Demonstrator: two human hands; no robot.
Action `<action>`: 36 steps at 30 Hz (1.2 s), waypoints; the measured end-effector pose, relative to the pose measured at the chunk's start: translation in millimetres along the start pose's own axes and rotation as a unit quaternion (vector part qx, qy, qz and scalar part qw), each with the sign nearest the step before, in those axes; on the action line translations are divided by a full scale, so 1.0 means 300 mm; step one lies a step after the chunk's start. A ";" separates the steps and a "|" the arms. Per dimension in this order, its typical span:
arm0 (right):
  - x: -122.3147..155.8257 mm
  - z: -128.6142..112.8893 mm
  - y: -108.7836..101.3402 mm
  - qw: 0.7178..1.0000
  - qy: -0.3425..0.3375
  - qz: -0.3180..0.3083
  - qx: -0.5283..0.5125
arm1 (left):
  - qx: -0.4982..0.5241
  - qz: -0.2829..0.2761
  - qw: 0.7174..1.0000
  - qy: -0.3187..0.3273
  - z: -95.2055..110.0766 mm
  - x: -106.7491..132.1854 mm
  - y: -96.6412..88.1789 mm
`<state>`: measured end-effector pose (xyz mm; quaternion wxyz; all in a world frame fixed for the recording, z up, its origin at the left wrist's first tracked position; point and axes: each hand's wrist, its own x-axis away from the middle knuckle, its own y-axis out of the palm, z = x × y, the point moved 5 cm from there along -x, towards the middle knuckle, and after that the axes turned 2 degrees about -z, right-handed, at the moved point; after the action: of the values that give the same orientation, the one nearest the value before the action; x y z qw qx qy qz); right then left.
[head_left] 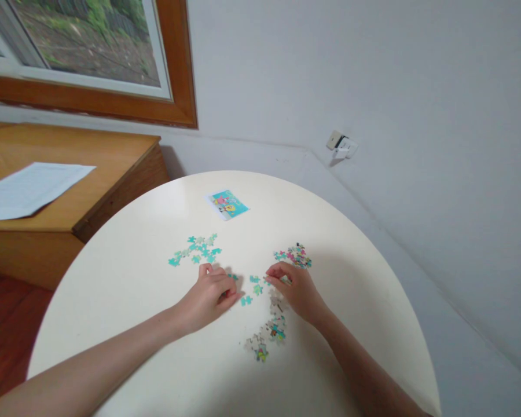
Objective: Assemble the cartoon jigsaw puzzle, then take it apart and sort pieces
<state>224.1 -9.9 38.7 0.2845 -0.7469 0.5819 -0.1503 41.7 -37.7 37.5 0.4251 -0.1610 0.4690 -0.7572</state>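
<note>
My left hand (212,296) is over the middle of the table, fingers curled in and thumb near the index finger; anything between them is hidden. Just beyond its knuckles lies a teal puzzle piece (233,277). My right hand (297,289) pinches at the fingertips, where a small puzzle piece (266,281) partly shows. Between the hands are loose green-teal puzzle pieces (257,289) and a teal piece (246,300). Below my right hand spreads a group of grey-backed and coloured pieces (267,333), partly covered by the hand at its upper end.
Teal pieces (197,249) lie at left and a multicoloured pile (298,255) at right. A cartoon picture card (228,205) rests toward the far edge of the round white table (125,278). Papers (30,188) lie on a wooden ledge (125,150). A wall socket (336,140) holds a plug.
</note>
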 end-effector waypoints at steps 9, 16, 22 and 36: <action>-0.036 0.107 -0.029 0.995 0.031 0.094 0.014 | -0.006 0.004 1.000 0.002 -0.008 0.003 0.015; -0.052 0.110 -0.028 0.983 0.030 0.122 0.136 | -0.006 0.013 1.000 0.012 -0.006 0.003 0.013; -0.048 0.098 -0.031 0.974 0.009 0.127 0.187 | -0.006 0.016 1.000 0.016 -0.002 0.004 0.013; 0.039 -0.010 -0.009 0.955 -0.094 -0.263 0.100 | -0.001 0.011 1.000 0.007 0.001 0.000 0.005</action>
<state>227.7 -21.3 41.5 0.3616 -0.8521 0.3170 -0.2067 42.6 -38.1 36.3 0.4294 -0.1509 0.4747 -0.7533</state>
